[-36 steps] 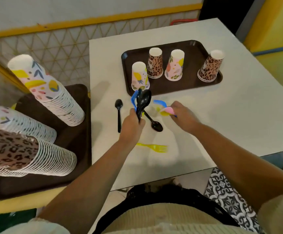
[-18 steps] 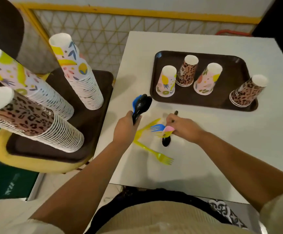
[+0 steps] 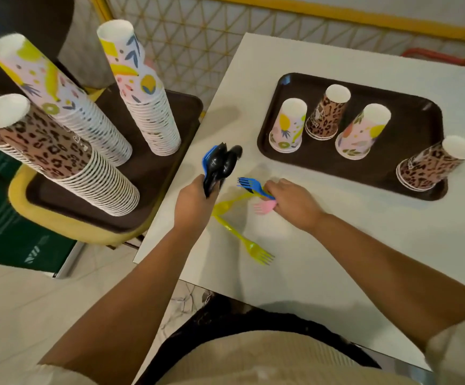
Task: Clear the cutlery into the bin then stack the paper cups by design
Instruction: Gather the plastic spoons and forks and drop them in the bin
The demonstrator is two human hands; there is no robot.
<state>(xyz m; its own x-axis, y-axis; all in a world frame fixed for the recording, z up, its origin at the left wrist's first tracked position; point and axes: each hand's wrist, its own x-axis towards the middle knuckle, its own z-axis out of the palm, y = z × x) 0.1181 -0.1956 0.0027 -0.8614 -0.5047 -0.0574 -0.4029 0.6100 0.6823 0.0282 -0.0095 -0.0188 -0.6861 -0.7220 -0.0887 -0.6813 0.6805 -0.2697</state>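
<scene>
My left hand [image 3: 194, 202] grips a bundle of black and blue plastic spoons [image 3: 220, 165], held upright over the white table's left edge. My right hand [image 3: 291, 202] is closed on a blue fork [image 3: 249, 184] and a pink fork [image 3: 263, 207]. Two yellow forks lie on the table between my hands, one [image 3: 244, 241] pointing toward me, the other [image 3: 225, 204] partly under my left hand. Upside-down paper cups stand on the dark tray [image 3: 420, 120]: a fruit-print cup [image 3: 287, 126], a leopard cup [image 3: 327, 112], a second fruit-print cup [image 3: 362, 132], and a leopard cup [image 3: 431, 165] at the right.
To the left, a second dark tray [image 3: 153, 173] on a yellow seat carries tall tilted stacks of cups: a leopard stack [image 3: 53, 154] and two fruit-print stacks [image 3: 142, 90]. The white table [image 3: 323, 273] ends close to my body. A lattice wall runs behind.
The view has swung left and nearer. My right hand has gathered the blue and pink forks; the black spoon it hovered over is out of sight. My left hand keeps its spoon bundle.
</scene>
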